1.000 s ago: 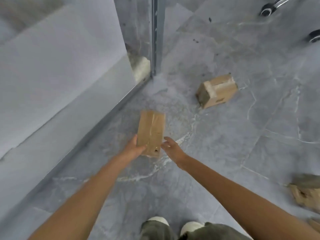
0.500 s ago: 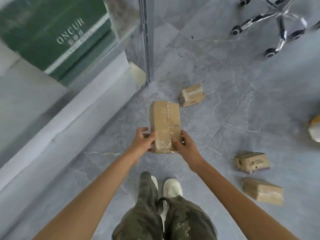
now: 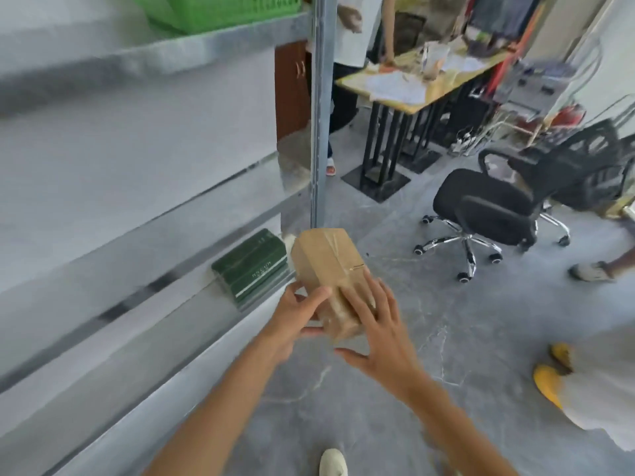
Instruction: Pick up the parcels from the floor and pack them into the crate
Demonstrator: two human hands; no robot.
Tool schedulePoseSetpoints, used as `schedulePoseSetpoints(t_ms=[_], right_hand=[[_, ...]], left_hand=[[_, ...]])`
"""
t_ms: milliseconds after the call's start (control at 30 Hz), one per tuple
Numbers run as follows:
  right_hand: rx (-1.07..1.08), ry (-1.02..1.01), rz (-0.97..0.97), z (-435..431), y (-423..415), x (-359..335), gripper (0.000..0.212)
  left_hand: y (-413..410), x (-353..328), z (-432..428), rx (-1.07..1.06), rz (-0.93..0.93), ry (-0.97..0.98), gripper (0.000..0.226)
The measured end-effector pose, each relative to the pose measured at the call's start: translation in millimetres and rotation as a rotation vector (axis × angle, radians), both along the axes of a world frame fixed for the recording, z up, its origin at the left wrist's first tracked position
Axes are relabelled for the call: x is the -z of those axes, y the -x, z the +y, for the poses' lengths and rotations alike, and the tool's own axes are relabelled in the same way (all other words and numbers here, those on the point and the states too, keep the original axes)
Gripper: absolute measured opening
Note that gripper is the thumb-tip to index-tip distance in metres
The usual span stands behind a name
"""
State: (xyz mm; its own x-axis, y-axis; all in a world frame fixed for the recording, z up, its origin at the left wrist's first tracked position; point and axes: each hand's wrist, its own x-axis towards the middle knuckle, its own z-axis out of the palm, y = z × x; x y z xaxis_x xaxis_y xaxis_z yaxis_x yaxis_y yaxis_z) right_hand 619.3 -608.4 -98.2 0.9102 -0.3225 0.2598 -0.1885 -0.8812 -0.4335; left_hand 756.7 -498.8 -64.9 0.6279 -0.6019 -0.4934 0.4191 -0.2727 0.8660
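Observation:
A brown cardboard parcel (image 3: pixel 326 262) wrapped in clear tape is held up in front of me, its long side pointing away. My left hand (image 3: pixel 295 317) grips its near left end, thumb across the top and fingers beneath. My right hand (image 3: pixel 381 334) lies against the parcel's right side with straight, spread fingers, its thumb stretched out below the near end. A green plastic crate (image 3: pixel 220 8) stands on the upper shelf at the top left, well above and left of the parcel. No other parcels show on the floor.
A grey metal rack with an upright post (image 3: pixel 318 115) fills the left; a dark green box (image 3: pixel 251 266) lies on its low shelf. A black office chair (image 3: pixel 498 207) and a table (image 3: pixel 412 84) stand ahead right. Another person's yellow shoes (image 3: pixel 549 379) are near right.
The parcel has gone from lying on the floor to being lifted in both hands. My view has swung up from the floor to the rack and room.

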Motion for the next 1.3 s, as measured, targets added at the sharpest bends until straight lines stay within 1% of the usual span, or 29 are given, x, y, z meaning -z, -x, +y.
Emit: schedulePoseSetpoints(t_ms=[67,100,133,200,300,333,367,400,433,467,533,600,700,767,833,867,1000,1100,1167,1233,1300], right_hand=[[0.003,0.056,-0.108,10.8,11.9,-44.0,0.099],[0.004,0.044,-0.17,19.1,19.6,-64.1,0.097],[0.002,-0.018,-0.23,30.2,28.3,-84.5,0.092],[-0.018,-0.295,-0.324,58.4,49.9,-121.3,0.077],[-0.08,-0.739,-0.426,98.6,82.2,-164.5,0.052],[-0.106,-0.871,-0.425,111.0,91.2,-173.8,0.051],[-0.115,-0.989,-0.393,124.1,98.8,-182.1,0.057],[-0.124,-1.078,-0.347,137.3,105.2,-188.9,0.066],[-0.132,-1.143,-0.302,151.8,111.0,-194.8,0.07],[-0.142,-1.186,-0.266,167.6,116.8,-200.0,0.066],[-0.158,-1.242,-0.214,196.8,127.9,-205.8,0.056],[-0.157,-1.296,-0.171,220.3,138.4,-207.5,0.057],[-0.13,-1.331,-0.095,247.3,149.5,-205.4,0.059],[-0.105,-1.339,-0.048,260.0,155.1,-197.8,0.058],[-0.094,-1.327,-0.002,271.8,161.4,-193.4,0.053],[-0.094,-1.318,0.028,276.9,164.8,-191.1,0.05],[-0.181,-1.251,0.173,294.8,185.0,-176.8,0.05],[-0.241,-1.225,0.258,309.3,208.2,-165.3,0.042],[-0.271,-1.256,0.276,320.0,227.2,-159.9,0.037],[-0.29,-1.285,0.255,331.0,246.9,-156.1,0.036],[-0.306,-1.272,0.23,342.5,265.1,-152.9,0.033]], left_hand=[[16.6,-49.4,19.6,0.019,-0.076,0.073,0.053],[26.2,-71.9,31.8,0.031,-0.113,0.104,0.052],[35.6,-91.3,46.3,0.046,-0.146,0.134,0.049],[54.5,-121.8,82.2,0.076,-0.217,0.173,0.05],[82.0,-154.1,152.5,0.019,-0.414,0.177,0.077],[92.5,-161.0,178.1,0.007,-0.461,0.171,0.084],[103.1,-166.3,202.6,0.013,-0.484,0.187,0.086],[113.6,-171.0,225.6,0.029,-0.493,0.22,0.082],[123.6,-174.8,246.2,0.048,-0.503,0.237,0.072],[133.8,-178.0,265.4,0.063,-0.511,0.24,0.062],[154.6,-182.1,296.9,0.075,-0.521,0.239,0.054],[177.1,-183.6,323.3,0.051,-0.544,0.213,0.056],[206.5,-179.1,356.2,-0.032,-0.58,0.142,0.051],[226.0,-169.8,374.8,-0.114,-0.594,0.068,0.056],[247.2,-162.8,390.4,-0.21,-0.605,-0.013,0.064],[258.0,-159.1,397.5,-0.262,-0.604,-0.049,0.065],[307.0,-145.3,419.8,-0.421,-0.564,-0.161,0.054],[344.2,-135.4,434.0,-0.506,-0.52,-0.211,0.055],[369.5,-130.2,443.5,-0.549,-0.489,-0.219,0.054],[393.3,-125.9,454.9,-0.568,-0.466,-0.22,0.055],[415.6,-122.6,470.0,-0.564,-0.434,-0.218,0.06]])
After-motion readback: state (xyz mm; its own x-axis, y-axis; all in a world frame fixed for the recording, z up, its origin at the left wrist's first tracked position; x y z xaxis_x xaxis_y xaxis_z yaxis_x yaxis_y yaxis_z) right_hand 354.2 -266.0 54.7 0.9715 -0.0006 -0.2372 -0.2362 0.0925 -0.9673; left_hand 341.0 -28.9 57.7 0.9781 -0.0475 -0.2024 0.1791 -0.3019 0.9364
